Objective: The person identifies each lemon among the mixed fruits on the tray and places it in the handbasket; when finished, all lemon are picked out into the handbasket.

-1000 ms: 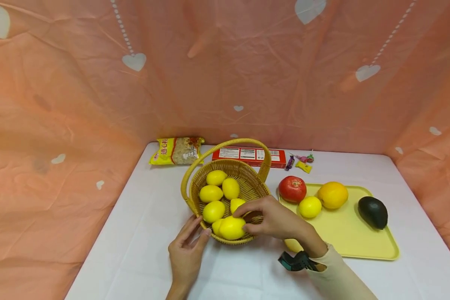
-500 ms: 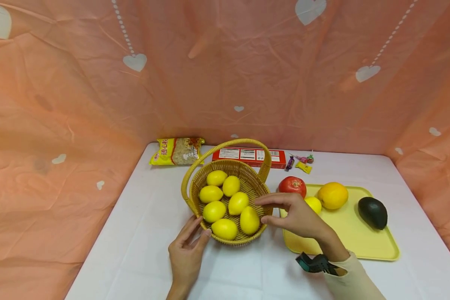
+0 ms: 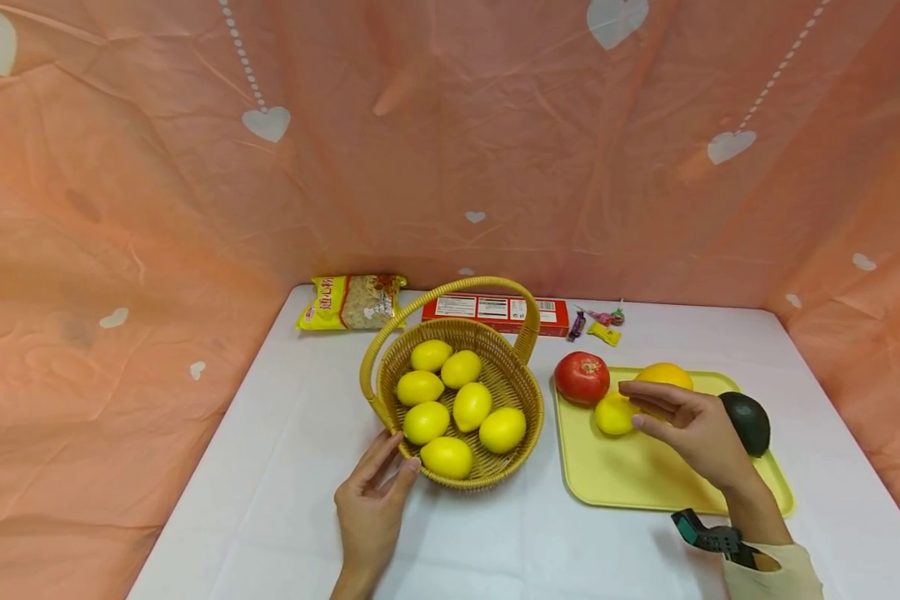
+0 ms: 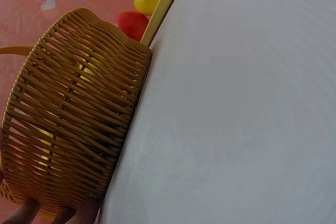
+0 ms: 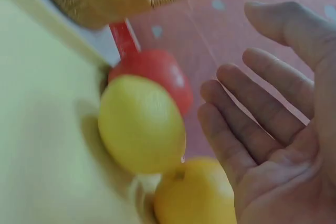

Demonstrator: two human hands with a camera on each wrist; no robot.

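Several yellow lemons (image 3: 427,422) lie in a woven basket (image 3: 534,417) with an arched handle. My left hand (image 3: 371,508) grips the near left of the basket's rim, thumb on the rim and fingers against the outer wall; the basket's side fills much of the left wrist view. On the yellow tray (image 3: 607,483) sits one lemon (image 5: 142,124), between a red pomegranate (image 3: 582,378) and an orange fruit (image 5: 197,192). My right hand (image 3: 693,425) is over the tray right beside that lemon, fingers extended and thumb apart, nothing held. It partly hides the orange fruit.
A dark avocado (image 3: 746,423) rests at the tray's right side. Along the back of the white table stand a yellow pasta bag (image 3: 352,302), a red box (image 3: 495,313) and some wrapped candies (image 3: 604,333). A pink curtain (image 3: 450,150) hangs behind.
My right hand has let go of a lemon in the basket and moved right, over the tray. That lemon has settled at the basket's right side. The left hand stays on the rim.
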